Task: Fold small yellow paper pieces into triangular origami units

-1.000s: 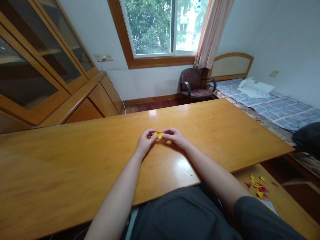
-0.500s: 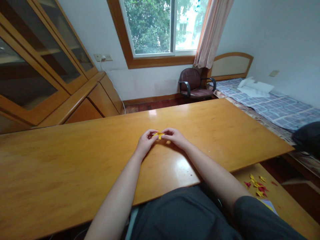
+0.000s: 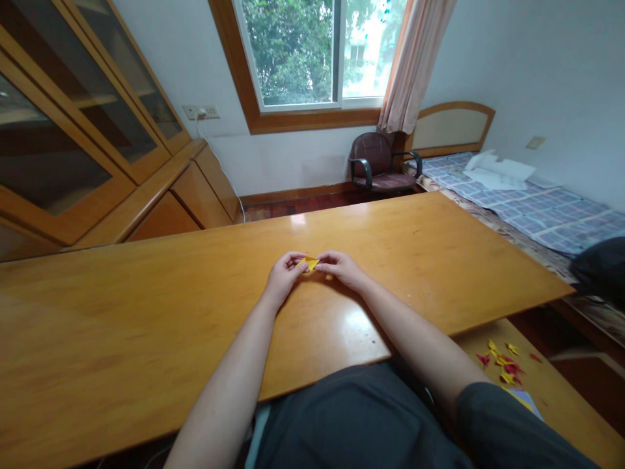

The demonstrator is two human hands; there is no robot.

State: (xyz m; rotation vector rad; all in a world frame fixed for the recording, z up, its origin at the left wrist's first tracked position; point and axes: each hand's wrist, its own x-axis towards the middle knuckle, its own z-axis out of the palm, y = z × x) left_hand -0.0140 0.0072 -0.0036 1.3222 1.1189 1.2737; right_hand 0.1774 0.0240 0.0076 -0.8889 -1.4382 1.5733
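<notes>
Between my two hands is a small piece of folded yellow paper [image 3: 311, 263], its top edges spread in a shallow V. My left hand [image 3: 286, 273] pinches its left side, thumb in front and fingers behind. On the other side, my right hand [image 3: 340, 267] grips the right corner between thumb and fingertips. Both hands are just over the wooden table [image 3: 195, 312], around its middle. Fingers cover parts of the paper, so its full shape is hidden.
On a lower wooden surface to my right lie several small yellow and red folded paper pieces [image 3: 508, 368], with a stack of paper [image 3: 527, 400] near them. Beyond the table stand an armchair [image 3: 374, 163] and a bed [image 3: 537, 202]. A glass-door cabinet [image 3: 122, 195] is at left.
The yellow paper has changed shape slightly between my fingers: its front face now looks broader and smoother. My hands have barely shifted.
</notes>
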